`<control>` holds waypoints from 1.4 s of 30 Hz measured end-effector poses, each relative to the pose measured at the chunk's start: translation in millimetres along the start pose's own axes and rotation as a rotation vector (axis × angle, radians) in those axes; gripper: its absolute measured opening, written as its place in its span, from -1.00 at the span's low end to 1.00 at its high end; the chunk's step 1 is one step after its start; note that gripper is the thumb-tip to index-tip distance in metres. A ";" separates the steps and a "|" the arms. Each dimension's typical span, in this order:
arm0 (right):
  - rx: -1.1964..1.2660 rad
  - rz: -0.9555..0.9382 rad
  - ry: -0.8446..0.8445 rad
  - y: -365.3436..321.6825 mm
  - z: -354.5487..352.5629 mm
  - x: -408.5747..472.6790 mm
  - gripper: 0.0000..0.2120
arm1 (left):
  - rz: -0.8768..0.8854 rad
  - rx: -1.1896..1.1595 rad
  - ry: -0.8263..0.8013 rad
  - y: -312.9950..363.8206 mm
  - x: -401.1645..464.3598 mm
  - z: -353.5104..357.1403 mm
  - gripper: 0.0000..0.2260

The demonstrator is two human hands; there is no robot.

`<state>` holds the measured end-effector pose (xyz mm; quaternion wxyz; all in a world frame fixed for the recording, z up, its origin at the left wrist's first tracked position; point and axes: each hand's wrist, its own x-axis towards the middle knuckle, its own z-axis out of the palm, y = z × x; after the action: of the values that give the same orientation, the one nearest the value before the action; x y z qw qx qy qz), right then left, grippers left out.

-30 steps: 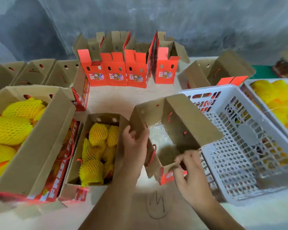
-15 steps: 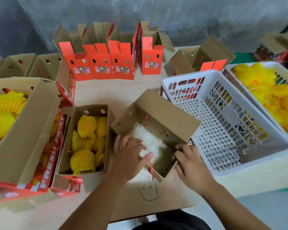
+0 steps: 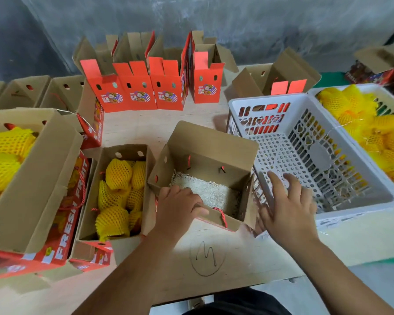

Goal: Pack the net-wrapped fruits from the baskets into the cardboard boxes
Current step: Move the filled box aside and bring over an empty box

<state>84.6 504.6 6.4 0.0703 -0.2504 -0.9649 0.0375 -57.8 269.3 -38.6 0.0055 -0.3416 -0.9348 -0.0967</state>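
Cardboard box rim under left hand (fingertips hidden).

My forearms are bare to the frame's edge, with no sleeves showing. My left hand and right hand wear nothing. Dark clothing covers my lap below.

Open box upright at centre, white padding inside, no fruit; left box holds yellow netted fruits; right basket holds more.
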 end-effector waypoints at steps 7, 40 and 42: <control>0.545 -0.011 -0.141 -5.9 -3.6 26.1 -0.19 | 0.225 -0.155 0.444 23.2 -1.8 -8.2 -0.65; 0.355 -0.294 -0.098 -33.9 -12.2 59.4 -0.57 | -0.211 -0.964 0.002 103.6 38.1 -28.0 -0.82; 0.496 -0.269 -0.057 -11.9 -16.4 61.1 -0.67 | -0.187 -1.014 0.026 128.0 62.9 -31.1 -0.83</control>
<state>28.5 524.7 31.0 0.1065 -0.0943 -0.9523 0.2700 -25.9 399.4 19.4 -0.1581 -0.2152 -0.7967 -0.5422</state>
